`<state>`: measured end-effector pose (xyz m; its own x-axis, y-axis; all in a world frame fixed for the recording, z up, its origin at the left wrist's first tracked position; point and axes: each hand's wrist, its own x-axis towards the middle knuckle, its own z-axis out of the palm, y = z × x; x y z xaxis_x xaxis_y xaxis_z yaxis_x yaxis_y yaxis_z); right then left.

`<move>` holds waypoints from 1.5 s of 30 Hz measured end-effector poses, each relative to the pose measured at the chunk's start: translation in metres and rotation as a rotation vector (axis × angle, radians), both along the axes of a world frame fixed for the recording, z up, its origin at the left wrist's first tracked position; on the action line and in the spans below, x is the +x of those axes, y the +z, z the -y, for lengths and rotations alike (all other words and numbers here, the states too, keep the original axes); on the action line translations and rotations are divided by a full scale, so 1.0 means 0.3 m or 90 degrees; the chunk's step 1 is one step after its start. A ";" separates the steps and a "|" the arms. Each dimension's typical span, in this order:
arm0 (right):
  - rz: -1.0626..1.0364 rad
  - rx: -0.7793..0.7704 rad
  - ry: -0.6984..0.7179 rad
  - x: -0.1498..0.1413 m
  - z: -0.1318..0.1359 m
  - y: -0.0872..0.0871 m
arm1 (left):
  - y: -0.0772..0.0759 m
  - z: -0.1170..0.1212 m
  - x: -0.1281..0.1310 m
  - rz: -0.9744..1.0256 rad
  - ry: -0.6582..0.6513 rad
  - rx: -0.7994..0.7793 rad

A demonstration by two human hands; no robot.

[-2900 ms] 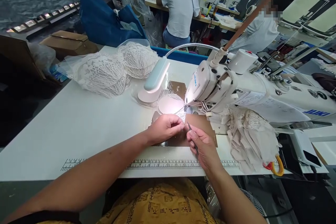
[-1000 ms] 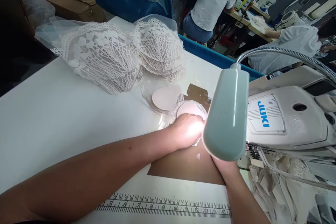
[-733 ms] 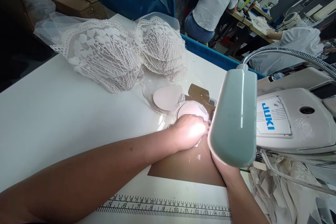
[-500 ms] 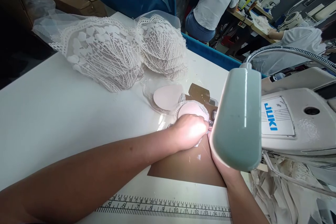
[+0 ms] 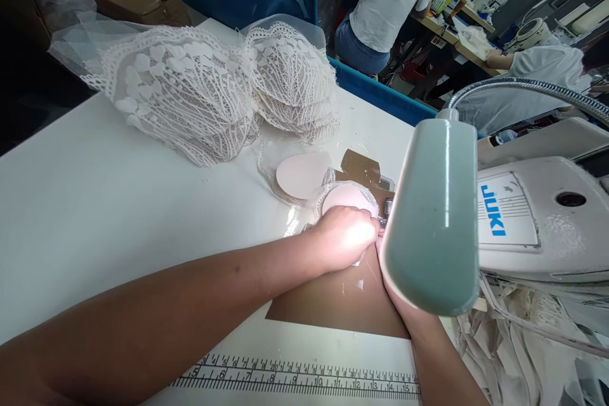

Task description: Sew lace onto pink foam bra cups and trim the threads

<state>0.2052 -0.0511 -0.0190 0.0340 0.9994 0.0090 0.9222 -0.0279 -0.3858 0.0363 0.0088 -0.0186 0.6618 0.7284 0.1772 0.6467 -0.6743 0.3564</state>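
Note:
My left hand [image 5: 346, 238] is closed, its curled fingers pressed on the edge of a lace-trimmed bra piece [image 5: 347, 198] beside the sewing machine's presser foot [image 5: 387, 206]. Two pale pink cup pads show on this piece; the farther pad [image 5: 302, 176] lies flat on sheer fabric. My right hand [image 5: 391, 279] is close against the left fingertips, and its fingers are mostly hidden behind the green lamp head [image 5: 431, 216]. Under both hands lies a brown plate [image 5: 337, 304] on the white table.
Stacked white lace bra pieces [image 5: 190, 95] lie at the back of the table. The machine body [image 5: 552, 216] stands at the right, with pale fabric [image 5: 499, 349] below it. A printed ruler [image 5: 295, 377] runs along the front edge. Two other people sit beyond a blue edge [image 5: 380, 92].
The view has shifted very slightly. Both hands and the bra piece stay in nearly the same place at the presser foot.

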 end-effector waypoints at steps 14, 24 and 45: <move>0.035 0.010 -0.007 -0.001 0.001 -0.014 | 0.002 -0.018 -0.005 0.031 -0.003 -0.063; 0.060 0.039 0.012 -0.002 0.000 -0.025 | 0.034 0.001 -0.015 0.046 0.011 -0.089; 0.112 0.172 0.110 -0.016 -0.033 -0.019 | 0.041 0.003 -0.018 0.084 0.017 -0.123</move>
<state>0.2005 -0.0413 -0.0246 -0.1601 0.9511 0.2640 0.9576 0.2146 -0.1925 0.0309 0.0080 -0.0064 0.6218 0.7744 0.1165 0.6033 -0.5686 0.5592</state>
